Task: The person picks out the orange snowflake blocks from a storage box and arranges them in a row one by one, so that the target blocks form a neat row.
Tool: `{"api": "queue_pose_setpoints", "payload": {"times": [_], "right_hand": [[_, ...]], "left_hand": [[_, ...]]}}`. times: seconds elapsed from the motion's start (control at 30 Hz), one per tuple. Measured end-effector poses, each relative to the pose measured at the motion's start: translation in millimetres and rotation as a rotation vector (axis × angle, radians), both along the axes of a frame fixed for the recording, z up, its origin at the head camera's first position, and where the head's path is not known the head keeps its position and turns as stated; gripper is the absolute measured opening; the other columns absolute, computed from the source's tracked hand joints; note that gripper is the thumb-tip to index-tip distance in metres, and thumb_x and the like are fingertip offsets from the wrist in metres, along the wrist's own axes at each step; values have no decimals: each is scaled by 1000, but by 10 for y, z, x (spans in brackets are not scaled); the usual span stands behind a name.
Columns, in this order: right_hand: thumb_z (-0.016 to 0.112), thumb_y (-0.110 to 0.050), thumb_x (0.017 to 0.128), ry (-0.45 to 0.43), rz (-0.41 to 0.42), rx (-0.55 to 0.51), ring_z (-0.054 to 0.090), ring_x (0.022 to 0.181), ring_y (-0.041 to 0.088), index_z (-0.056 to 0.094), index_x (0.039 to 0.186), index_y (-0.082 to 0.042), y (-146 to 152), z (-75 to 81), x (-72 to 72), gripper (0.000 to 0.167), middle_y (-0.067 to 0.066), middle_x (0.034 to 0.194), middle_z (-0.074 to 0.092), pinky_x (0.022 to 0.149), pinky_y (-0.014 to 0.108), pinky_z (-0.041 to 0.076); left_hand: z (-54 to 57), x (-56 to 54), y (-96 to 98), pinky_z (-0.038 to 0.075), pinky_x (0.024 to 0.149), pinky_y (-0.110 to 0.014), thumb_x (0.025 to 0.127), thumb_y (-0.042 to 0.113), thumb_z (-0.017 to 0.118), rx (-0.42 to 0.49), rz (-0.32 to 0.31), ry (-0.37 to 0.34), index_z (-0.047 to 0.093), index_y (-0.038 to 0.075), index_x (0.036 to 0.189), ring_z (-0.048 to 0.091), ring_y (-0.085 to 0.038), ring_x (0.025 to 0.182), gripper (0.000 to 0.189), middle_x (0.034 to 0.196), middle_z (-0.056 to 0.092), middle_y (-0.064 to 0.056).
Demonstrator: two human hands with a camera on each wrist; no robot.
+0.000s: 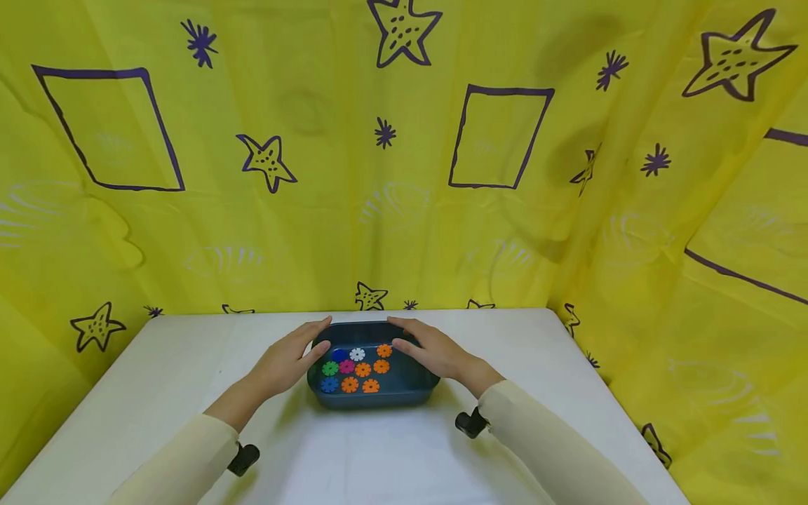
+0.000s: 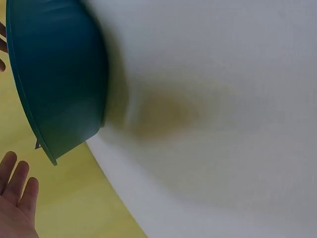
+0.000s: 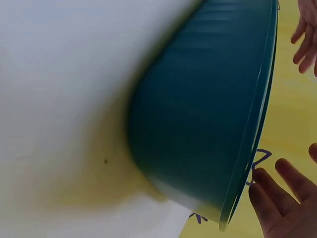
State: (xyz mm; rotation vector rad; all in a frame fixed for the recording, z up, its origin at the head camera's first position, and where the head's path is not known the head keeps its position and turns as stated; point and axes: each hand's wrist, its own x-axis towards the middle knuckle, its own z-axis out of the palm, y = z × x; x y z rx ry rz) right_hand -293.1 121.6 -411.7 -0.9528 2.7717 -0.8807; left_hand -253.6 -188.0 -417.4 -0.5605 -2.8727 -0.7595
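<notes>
A dark teal plastic basin [image 1: 379, 400] stands on the white table in the head view. Inside it, toward the left, lie notched plastic discs: several orange ones [image 1: 362, 369], a white one [image 1: 357, 354], a green one [image 1: 330, 368], a magenta one [image 1: 346, 367] and two blue ones [image 1: 330, 384]. My left hand [image 1: 284, 361] is over the basin's left end, its fingers extended and thumb apart. Mirroring it at the right end is my right hand [image 1: 442, 351], fingers straight. Both wrist views show the basin's outer wall [image 2: 59, 74], with empty-palmed hands beside the rim.
The white tabletop [image 1: 391, 456] surrounds the basin. Behind it and along the sides hangs a yellow curtain [image 1: 328, 231] printed with stars and frames. A dark wrist camera [image 1: 243, 460] sits under the left sleeve, and another [image 1: 470, 423] under the right.
</notes>
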Motion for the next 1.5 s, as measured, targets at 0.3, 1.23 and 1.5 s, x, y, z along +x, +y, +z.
{"api": "queue_pose_setpoints", "payload": {"times": [0.3, 1.23, 1.5], "right_hand": [[43, -53, 101, -94, -9, -97, 48, 134, 29, 35, 153, -24, -72, -16, -29, 60, 4, 153, 42, 112, 50, 36], [44, -47, 103, -212, -151, -114, 53, 127, 29, 44, 148, -14, -224, -71, -166, 56, 10, 140, 56, 107, 50, 42], [43, -48, 103, -220, -159, -111, 54, 126, 29, 50, 144, -11, -237, -114, -200, 55, 11, 142, 54, 108, 49, 41]], "left_hand": [[-45, 26, 7, 30, 111, -63, 102, 53, 39, 79, 47, -19, 36, 15, 153, 38, -40, 140, 63, 152, 41, -15], [-175, 74, 42, 53, 92, -48, 102, 27, 55, 267, 250, -137, 44, 1, 145, 61, -37, 112, 52, 138, 53, -22], [-204, 120, 80, 57, 66, -30, 98, 19, 61, 349, 278, -162, 48, -2, 141, 67, -28, 93, 50, 132, 54, -25]]}}
